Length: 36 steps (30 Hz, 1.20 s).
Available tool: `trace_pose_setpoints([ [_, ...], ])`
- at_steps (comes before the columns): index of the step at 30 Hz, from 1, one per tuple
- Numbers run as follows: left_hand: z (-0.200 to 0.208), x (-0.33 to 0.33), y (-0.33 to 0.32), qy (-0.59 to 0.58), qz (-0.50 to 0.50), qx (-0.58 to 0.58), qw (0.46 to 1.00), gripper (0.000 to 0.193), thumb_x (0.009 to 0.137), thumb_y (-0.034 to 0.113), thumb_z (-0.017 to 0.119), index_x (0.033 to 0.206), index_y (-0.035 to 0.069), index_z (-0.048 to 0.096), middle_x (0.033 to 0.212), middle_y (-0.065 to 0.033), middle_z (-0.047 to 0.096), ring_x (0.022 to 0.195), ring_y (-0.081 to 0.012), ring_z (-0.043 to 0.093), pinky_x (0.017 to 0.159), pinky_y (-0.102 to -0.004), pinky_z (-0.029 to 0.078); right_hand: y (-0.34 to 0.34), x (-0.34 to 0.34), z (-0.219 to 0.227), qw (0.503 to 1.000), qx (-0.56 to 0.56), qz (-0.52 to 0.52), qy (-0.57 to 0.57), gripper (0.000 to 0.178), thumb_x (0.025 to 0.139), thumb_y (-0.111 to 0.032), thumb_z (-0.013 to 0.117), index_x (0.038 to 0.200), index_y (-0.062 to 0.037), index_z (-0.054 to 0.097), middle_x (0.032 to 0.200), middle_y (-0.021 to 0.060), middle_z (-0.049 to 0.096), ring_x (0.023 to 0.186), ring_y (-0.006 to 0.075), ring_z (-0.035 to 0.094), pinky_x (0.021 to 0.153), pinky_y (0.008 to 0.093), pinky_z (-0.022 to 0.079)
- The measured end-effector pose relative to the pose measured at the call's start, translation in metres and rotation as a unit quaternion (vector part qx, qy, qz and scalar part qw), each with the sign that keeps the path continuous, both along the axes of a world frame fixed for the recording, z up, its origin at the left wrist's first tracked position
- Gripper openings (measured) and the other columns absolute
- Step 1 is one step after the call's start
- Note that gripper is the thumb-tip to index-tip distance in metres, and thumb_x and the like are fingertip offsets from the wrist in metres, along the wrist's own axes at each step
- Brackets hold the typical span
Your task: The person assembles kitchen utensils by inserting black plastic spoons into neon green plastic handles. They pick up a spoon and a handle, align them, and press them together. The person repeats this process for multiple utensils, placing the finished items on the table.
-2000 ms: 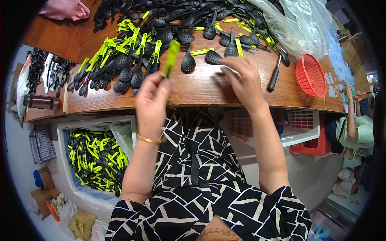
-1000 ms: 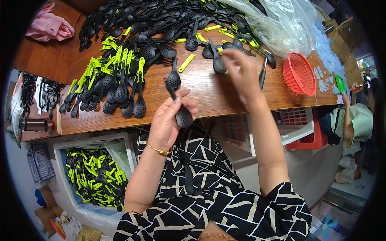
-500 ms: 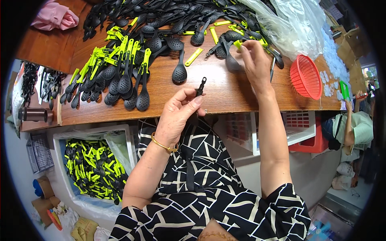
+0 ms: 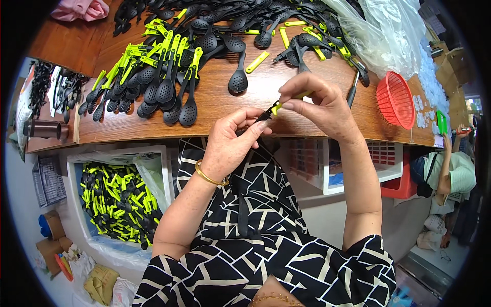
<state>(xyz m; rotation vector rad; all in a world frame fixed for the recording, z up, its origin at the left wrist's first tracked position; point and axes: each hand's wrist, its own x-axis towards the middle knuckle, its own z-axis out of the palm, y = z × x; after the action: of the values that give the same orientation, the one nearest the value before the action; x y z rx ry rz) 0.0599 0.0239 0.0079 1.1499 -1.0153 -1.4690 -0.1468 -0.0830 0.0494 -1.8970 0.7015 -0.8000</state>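
Note:
My left hand (image 4: 230, 138) pinches the black shank of a utensil (image 4: 266, 114); its rest is hidden in the palm. My right hand (image 4: 325, 105) grips a lime-green handle piece (image 4: 276, 108), whose near end touches the tip of the black shank. Left of my hands, a row of black slotted spoons (image 4: 164, 91) with lime-green handles lies heaped on the table. Ahead are a lone black slotted spoon (image 4: 238, 80) without green on it and a loose lime-green handle strip (image 4: 257, 62).
Many black spoons (image 4: 245, 20) cover the table's far side. To the right are a clear plastic bag (image 4: 381, 46) and a red basket (image 4: 393, 102). Below left, a white crate (image 4: 166, 176) holds black-and-green pieces. Another person (image 4: 452, 171) is at far right.
My right hand has come from the far spoons toward my left hand, bringing the lime-green handle piece to the black shank. My left hand still holds the shank, now tilted toward the right.

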Motion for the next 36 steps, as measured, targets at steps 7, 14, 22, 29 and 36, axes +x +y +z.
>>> trace_pose_setpoints([
  [7,-0.005,0.001,0.004,-0.080,0.003,-0.034,0.996,0.025,0.102,0.009,0.067,0.125,-0.002,0.067,0.104,-0.0047,0.075,0.094,-0.0099,0.071,0.068,-0.0213,0.053,-0.002,0.004,0.016,0.995,-0.006,0.043,0.089,0.018,0.089,-0.006,0.078,0.106,-0.0023,0.072,0.099,0.0051,0.076,0.094,0.0145,0.074,0.085,0.0293,0.058],
  [14,-0.006,0.005,0.004,-0.167,0.010,-0.060,0.984,0.022,0.102,0.008,0.067,0.122,-0.002,0.068,0.102,-0.0050,0.076,0.092,-0.0084,0.070,0.070,-0.0220,0.055,-0.001,0.002,0.011,0.995,0.062,0.014,0.079,0.018,0.090,-0.009,0.078,0.107,-0.0032,0.072,0.100,0.0047,0.076,0.094,0.0135,0.074,0.086,0.0290,0.058],
  [22,-0.009,0.007,0.014,-0.176,0.012,-0.126,0.976,0.022,0.104,0.008,0.064,0.122,-0.004,0.065,0.104,-0.0077,0.075,0.096,-0.0125,0.070,0.081,-0.0256,0.056,0.011,0.011,0.006,0.954,-0.268,0.041,0.125,0.029,0.081,-0.005,0.079,0.110,-0.0054,0.075,0.105,0.0065,0.073,0.093,0.0200,0.070,0.079,0.0318,0.058],
  [29,-0.033,0.034,0.048,0.181,-0.140,0.161,0.960,0.026,0.109,0.019,0.057,0.128,0.001,0.062,0.097,-0.0059,0.072,0.092,-0.0111,0.070,0.087,-0.0275,0.058,0.025,0.022,-0.030,0.845,-0.489,0.183,0.116,0.022,0.086,-0.024,0.064,0.103,-0.0148,0.075,0.111,-0.0007,0.072,0.108,0.0179,0.065,0.100,0.0430,0.051],
  [36,-0.070,0.004,0.055,0.147,0.086,0.092,0.981,0.020,0.106,0.015,0.063,0.119,0.001,0.066,0.100,-0.0062,0.074,0.086,-0.0113,0.072,0.078,-0.0252,0.059,0.032,0.040,-0.051,0.913,-0.374,0.083,0.143,0.022,0.079,-0.028,0.078,0.100,-0.0205,0.076,0.115,-0.0061,0.073,0.119,0.0177,0.062,0.113,0.0483,0.037],
])
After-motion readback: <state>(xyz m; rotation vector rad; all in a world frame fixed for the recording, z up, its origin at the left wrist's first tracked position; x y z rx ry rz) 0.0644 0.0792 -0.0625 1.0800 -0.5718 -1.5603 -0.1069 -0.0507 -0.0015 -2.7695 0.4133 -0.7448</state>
